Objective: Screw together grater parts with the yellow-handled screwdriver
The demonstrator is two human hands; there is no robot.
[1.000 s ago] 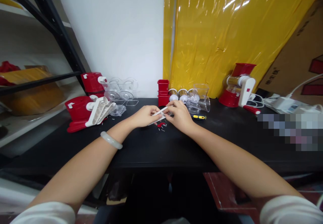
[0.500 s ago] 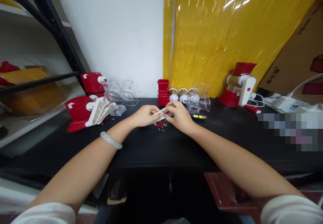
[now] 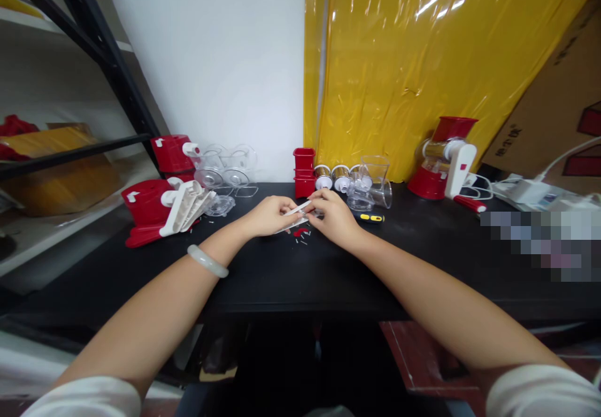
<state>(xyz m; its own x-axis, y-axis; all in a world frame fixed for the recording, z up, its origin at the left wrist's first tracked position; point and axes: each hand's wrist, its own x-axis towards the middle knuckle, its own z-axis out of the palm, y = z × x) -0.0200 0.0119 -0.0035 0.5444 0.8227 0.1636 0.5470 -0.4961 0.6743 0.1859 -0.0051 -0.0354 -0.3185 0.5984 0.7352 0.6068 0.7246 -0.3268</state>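
Note:
My left hand (image 3: pixel 267 215) and my right hand (image 3: pixel 334 216) meet over the middle of the black table (image 3: pixel 291 273). Both are closed on a thin white plastic part (image 3: pixel 297 211) held between them, just above the tabletop. Small red pieces and tiny screws (image 3: pixel 300 234) lie on the table right under the hands. A pale bangle (image 3: pixel 208 261) sits on my left wrist.
Red and white appliance parts (image 3: pixel 164 207) and clear plastic covers (image 3: pixel 228 166) lie at the left. Red cups (image 3: pixel 304 171), metal drums (image 3: pixel 332 178) and clear housings (image 3: pixel 372 182) stand behind the hands. A yellow-handled screwdriver (image 3: pixel 370 218) and an assembled red grater (image 3: pixel 444 160) are at the right.

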